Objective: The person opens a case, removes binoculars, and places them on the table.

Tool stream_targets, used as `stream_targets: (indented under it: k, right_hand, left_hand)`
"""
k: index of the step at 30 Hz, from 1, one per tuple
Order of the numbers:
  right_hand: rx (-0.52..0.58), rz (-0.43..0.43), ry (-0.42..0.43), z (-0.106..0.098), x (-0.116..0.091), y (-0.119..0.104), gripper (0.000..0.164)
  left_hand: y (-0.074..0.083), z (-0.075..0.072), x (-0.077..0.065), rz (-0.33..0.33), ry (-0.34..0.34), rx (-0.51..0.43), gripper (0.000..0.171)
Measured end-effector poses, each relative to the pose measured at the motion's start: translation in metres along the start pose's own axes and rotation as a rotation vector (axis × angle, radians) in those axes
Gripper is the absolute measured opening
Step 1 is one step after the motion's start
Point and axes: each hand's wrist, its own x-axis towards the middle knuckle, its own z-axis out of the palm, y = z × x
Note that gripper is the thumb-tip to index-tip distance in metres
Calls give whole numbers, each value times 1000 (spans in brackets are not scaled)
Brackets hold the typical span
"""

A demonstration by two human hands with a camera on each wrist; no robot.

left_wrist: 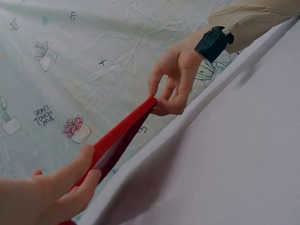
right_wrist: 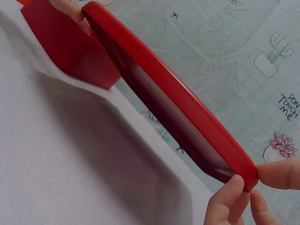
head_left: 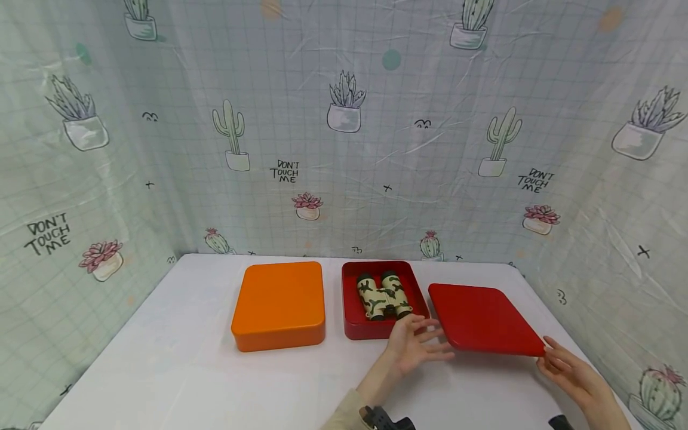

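Note:
A red lid [head_left: 478,316] is raised and tilted over the right part of the table, its shadow beneath it in the right wrist view. My right hand [head_left: 577,376] pinches the lid's near right corner between thumb and fingers. Fingers spread and fairly straight, my left hand [head_left: 411,346] is right at the lid's left edge. In the left wrist view its thumb and fingers overlap that edge. Just behind the left hand stands an uncovered red box [head_left: 352,330]. Camouflage-patterned binoculars [head_left: 386,295] lie inside it; the left hand's fingertips overlap the box's near right corner.
An orange box [head_left: 279,298], covered on top, stands left of the red box on the white table [head_left: 177,358]. A curtain [head_left: 387,149] printed with cacti hangs along the back and both sides of the table.

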Motion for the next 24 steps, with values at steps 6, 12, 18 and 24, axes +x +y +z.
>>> stream_targets:
  k: [6, 12, 18, 24]
  right_hand:
    - [-8, 58, 126, -1, 2, -3, 31]
    - [1, 73, 108, -6, 6, -4, 31]
    - [2, 94, 127, -6, 9, -2, 29]
    - [-19, 82, 132, -4, 11, -1, 31]
  left_hand:
    - [-5, -1, 3, 2, 17, -12, 24]
    - [-9, -1, 4, -6, 41, -24, 33]
    - [-10, 0, 4, -1, 62, -38, 39]
    - [-11, -1, 4, 0, 87, -33, 46]
